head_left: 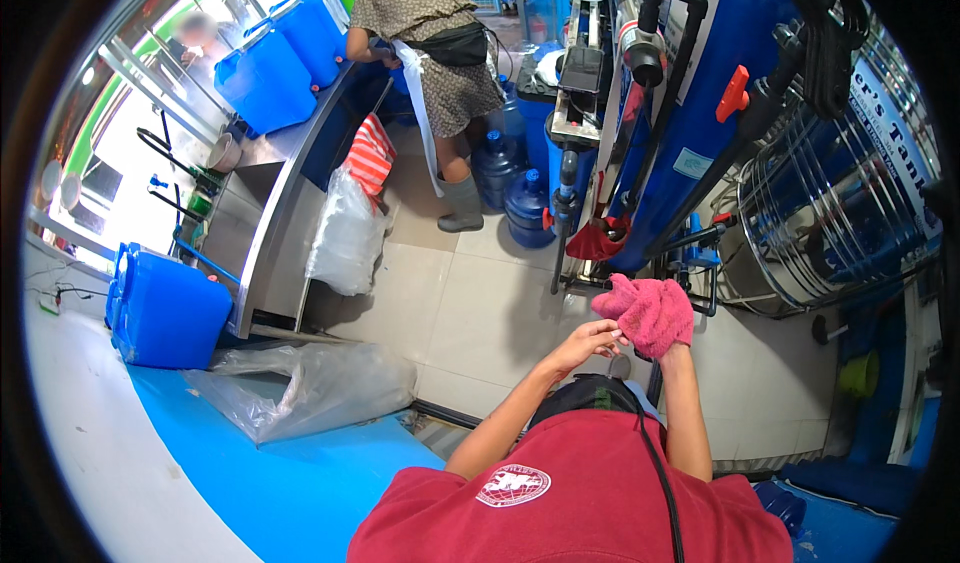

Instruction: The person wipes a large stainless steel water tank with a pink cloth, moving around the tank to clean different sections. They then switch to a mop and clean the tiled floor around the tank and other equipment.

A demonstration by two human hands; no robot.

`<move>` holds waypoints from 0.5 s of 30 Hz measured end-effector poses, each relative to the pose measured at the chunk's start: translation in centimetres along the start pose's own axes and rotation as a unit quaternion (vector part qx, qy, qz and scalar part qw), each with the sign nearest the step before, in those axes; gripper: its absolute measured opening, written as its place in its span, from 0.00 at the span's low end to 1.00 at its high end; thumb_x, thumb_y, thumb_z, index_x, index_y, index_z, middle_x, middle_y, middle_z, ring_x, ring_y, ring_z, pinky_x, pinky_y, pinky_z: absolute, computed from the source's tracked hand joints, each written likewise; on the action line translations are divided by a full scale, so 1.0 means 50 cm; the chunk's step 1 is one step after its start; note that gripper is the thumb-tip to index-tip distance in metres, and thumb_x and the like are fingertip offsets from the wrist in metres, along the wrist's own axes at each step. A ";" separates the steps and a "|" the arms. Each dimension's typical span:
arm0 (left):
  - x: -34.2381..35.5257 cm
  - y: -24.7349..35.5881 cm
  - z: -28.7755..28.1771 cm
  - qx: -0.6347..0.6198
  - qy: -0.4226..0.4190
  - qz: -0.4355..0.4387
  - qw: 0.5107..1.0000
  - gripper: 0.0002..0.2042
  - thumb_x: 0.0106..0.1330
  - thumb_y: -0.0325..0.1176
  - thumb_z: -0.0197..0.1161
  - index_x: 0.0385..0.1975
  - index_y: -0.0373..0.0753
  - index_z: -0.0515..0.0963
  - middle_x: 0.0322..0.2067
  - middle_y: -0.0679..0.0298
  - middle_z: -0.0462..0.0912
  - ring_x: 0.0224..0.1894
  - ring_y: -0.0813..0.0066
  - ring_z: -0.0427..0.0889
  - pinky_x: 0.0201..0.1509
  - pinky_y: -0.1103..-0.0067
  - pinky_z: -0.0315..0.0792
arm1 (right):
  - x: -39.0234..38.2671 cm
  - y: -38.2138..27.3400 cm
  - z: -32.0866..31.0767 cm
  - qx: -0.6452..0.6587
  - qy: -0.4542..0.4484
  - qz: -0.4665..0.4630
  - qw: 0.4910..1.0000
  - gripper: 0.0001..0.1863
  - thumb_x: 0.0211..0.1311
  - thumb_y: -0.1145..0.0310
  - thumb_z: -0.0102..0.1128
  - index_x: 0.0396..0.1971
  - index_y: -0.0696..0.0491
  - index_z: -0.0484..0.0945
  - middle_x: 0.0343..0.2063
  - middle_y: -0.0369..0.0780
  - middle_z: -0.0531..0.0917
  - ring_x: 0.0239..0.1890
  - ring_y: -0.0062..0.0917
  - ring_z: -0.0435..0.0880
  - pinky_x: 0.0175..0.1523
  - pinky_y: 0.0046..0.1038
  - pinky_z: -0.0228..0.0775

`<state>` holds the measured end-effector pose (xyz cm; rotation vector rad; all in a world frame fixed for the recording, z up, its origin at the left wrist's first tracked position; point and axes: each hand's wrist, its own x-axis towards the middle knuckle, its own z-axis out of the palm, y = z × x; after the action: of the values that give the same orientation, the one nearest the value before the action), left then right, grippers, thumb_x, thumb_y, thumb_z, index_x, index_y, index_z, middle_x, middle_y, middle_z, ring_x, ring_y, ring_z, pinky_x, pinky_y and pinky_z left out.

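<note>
Terry cloth, pink and bunched, covers the person's right hand up to about the wrist, out in front of the red shirt. How far that hand is open beneath it, and whether it grips the fabric or merely wears it, cannot be told. The left hand comes up just to the left of the cloth, half open with its fingers loosely bent and the tips at the cloth's lower left edge; whether they pinch it is too small to make out. For neat handling, the covered palm would best be held steady while the free fingers draw the loose left flap snug, so that no slack slides off the wrist. The cloth should also be worked clear of its neighbours: the black pipe just to its right could snag a dangling fold, while the stainless steel tank farther right and the blue water jug beyond it to the upper left leave more room.
</note>
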<state>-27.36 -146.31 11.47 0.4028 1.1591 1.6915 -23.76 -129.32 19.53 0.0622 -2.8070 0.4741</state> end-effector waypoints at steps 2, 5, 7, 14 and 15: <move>-0.004 0.004 0.000 -0.012 0.005 -0.007 1.000 0.14 0.71 0.40 0.51 0.49 0.38 0.72 0.43 0.66 0.79 0.40 0.83 0.78 0.47 0.84 0.70 | 0.010 -0.019 -0.025 -0.036 -0.042 0.027 0.998 0.10 0.49 0.57 0.57 0.27 0.47 0.77 0.26 0.40 0.81 0.32 0.38 0.79 0.35 0.37 0.65; -0.011 0.006 0.000 -0.015 0.012 -0.011 1.000 0.14 0.71 0.40 0.51 0.49 0.37 0.72 0.43 0.65 0.79 0.41 0.82 0.78 0.47 0.84 0.71 | 0.013 -0.026 -0.027 -0.043 -0.030 0.038 0.998 0.09 0.51 0.57 0.56 0.27 0.47 0.76 0.26 0.40 0.81 0.33 0.38 0.79 0.34 0.36 0.64; -0.014 0.004 -0.001 -0.018 0.010 -0.013 1.000 0.14 0.72 0.40 0.51 0.49 0.37 0.72 0.44 0.65 0.79 0.41 0.82 0.78 0.47 0.84 0.71 | 0.007 -0.019 -0.008 -0.028 -0.002 0.041 0.999 0.10 0.53 0.57 0.56 0.27 0.47 0.76 0.26 0.41 0.80 0.34 0.38 0.79 0.34 0.36 0.64; -0.004 -0.012 -0.009 -0.003 -0.048 -0.038 0.998 0.16 0.72 0.44 0.51 0.49 0.39 0.72 0.46 0.65 0.78 0.44 0.82 0.78 0.50 0.82 0.70 | -0.029 0.017 0.043 0.058 -0.023 0.108 0.992 0.08 0.57 0.63 0.57 0.31 0.51 0.77 0.29 0.39 0.80 0.35 0.31 0.78 0.38 0.29 0.69; 0.000 -0.014 -0.010 0.010 -0.061 -0.042 0.997 0.16 0.72 0.44 0.51 0.49 0.39 0.72 0.46 0.65 0.78 0.45 0.82 0.78 0.50 0.81 0.70 | -0.033 0.018 0.044 0.144 -0.031 0.140 0.979 0.07 0.57 0.65 0.57 0.32 0.51 0.77 0.30 0.39 0.80 0.36 0.29 0.78 0.39 0.28 0.69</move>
<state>-27.35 -146.55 10.66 0.4577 1.0906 1.5619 -22.91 -129.19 16.76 -0.2666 -2.7963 0.9575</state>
